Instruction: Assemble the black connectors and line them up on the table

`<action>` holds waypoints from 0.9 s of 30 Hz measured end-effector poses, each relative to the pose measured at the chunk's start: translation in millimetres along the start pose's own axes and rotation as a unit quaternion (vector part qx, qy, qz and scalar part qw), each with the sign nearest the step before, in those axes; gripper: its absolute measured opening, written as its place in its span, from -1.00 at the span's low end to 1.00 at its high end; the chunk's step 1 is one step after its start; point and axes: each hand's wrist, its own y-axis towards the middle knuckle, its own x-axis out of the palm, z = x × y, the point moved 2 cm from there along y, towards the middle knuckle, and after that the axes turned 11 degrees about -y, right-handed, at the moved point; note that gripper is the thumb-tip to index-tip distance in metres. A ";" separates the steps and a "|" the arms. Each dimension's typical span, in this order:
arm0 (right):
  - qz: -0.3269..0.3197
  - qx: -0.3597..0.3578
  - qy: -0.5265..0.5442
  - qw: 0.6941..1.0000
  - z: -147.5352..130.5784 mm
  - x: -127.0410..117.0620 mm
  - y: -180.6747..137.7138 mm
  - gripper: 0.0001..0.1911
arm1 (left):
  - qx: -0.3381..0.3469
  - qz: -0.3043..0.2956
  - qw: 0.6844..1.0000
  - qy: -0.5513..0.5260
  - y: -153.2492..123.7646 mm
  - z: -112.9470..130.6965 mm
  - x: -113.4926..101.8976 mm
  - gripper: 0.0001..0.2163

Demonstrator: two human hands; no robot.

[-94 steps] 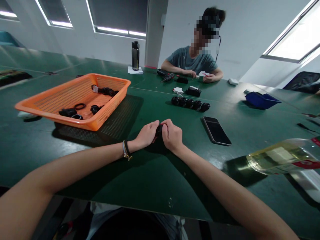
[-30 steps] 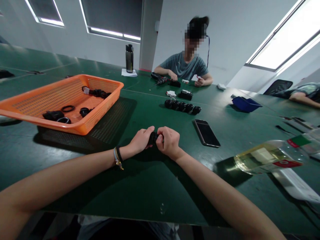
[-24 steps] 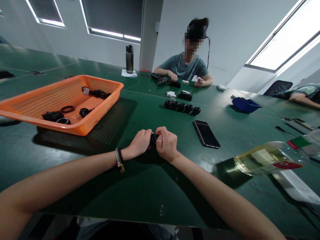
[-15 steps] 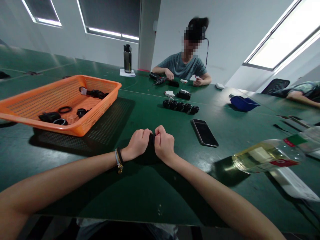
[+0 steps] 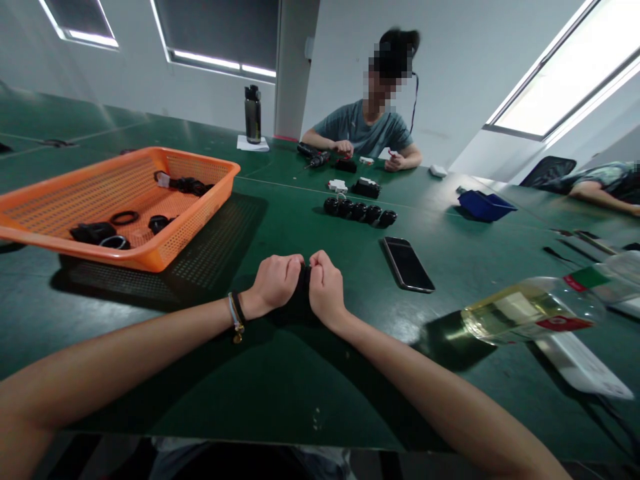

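My left hand (image 5: pixel 277 283) and my right hand (image 5: pixel 326 285) are side by side over the green table (image 5: pixel 240 387), both closed. Between them shows a sliver of a small black part (image 5: pixel 305 275), gripped from both sides. Most of that part is covered by my fingers, so its kind cannot be made out. Beyond my hands, a row of several round, shiny black pieces (image 5: pixel 359 211) lies on the table. A phone (image 5: pixel 407 264) with a dark screen lies to the right of my right hand.
At left stands an orange perforated basket (image 5: pixel 195 225) with black parts and rings. A bottle of yellowish liquid (image 5: pixel 525 310) is at right, near a white power strip (image 5: pixel 583 367). Farther off are a blue tray (image 5: pixel 485 205), a drill (image 5: pixel 314 155), a dark flask (image 5: pixel 253 117) and a seated person (image 5: pixel 367 127).
My hands stay closed around the black part, with the knuckles slightly turned. The whole view has shifted a little. Across the table, the person's hand has moved slightly.
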 end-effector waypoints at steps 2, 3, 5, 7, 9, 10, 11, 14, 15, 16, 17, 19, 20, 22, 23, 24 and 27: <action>-0.001 -0.010 -0.004 1.000 1.6 0.7 1.1 -0.84 | -0.013 0.007 0.999 -0.035 1.2 -0.9 0.8 -0.68; -0.001 -0.019 -0.009 1.000 2.7 0.9 2.1 -0.84 | -0.023 0.009 0.998 -0.056 1.9 -1.7 1.4 -0.68; 0.004 -0.044 -0.023 0.999 5.3 0.8 4.5 -0.84 | -0.045 0.012 0.993 -0.105 3.1 -3.7 2.9 -0.69; 0.017 -0.083 -0.041 0.996 7.8 -0.3 7.0 -0.83 | -0.064 0.016 0.986 -0.150 3.6 -5.8 4.7 -0.69; 0.039 -0.134 -0.063 0.988 9.3 -2.3 8.9 -0.84 | -0.081 0.024 0.980 -0.183 3.1 -7.6 6.8 -0.67; 0.052 -0.164 -0.073 0.982 9.5 -3.6 9.5 -0.84 | -0.093 0.027 0.976 -0.197 2.5 -8.3 8.0 -0.66; 0.066 -0.195 -0.082 0.975 9.3 -5.0 9.8 -0.85 | -0.109 0.030 0.970 -0.216 1.8 -8.9 9.2 -0.66; 0.111 -0.277 -0.097 0.950 7.1 -9.5 9.5 -0.88 | -0.196 0.029 0.931 -0.308 0.3 -10.6 13.0 -0.63; 0.124 -0.297 -0.100 0.941 6.2 -10.8 9.2 -0.89 | -0.229 0.027 0.913 -0.337 0.3 -11.0 14.0 -0.62; 0.134 -0.312 -0.102 0.935 5.2 -11.8 8.9 -0.90 | -0.258 0.024 0.897 -0.358 0.7 -11.4 14.6 -0.62; 0.142 -0.322 -0.103 0.930 4.5 -12.6 8.7 -0.90 | -0.281 0.020 0.885 -0.370 1.4 -11.7 14.9 -0.62; 0.143 -0.330 -0.106 0.927 3.4 -13.2 8.5 -0.90 | -0.299 0.006 0.881 -0.367 3.3 -12.8 14.5 -0.64; 0.139 -0.327 -0.106 0.929 3.1 -13.1 8.4 -0.90 | -0.293 -0.005 0.889 -0.352 4.1 -13.5 14.0 -0.66; 0.124 -0.314 -0.107 0.935 3.0 -12.5 7.9 -0.88 | -0.246 -0.036 0.926 -0.282 4.9 -14.7 12.8 -0.74; 0.114 -0.308 -0.107 0.938 2.9 -12.1 7.3 -0.87 | -0.211 -0.050 0.949 -0.227 4.6 -15.1 12.2 -0.80; 0.105 -0.301 -0.108 0.942 2.9 -11.9 6.7 -0.86 | -0.172 -0.063 0.970 -0.162 3.9 -15.2 11.8 -0.86; 0.088 -0.277 -0.112 0.950 2.0 -12.2 4.2 -0.84 | -0.083 -0.085 0.993 0.026 -0.3 -14.1 11.5 -0.90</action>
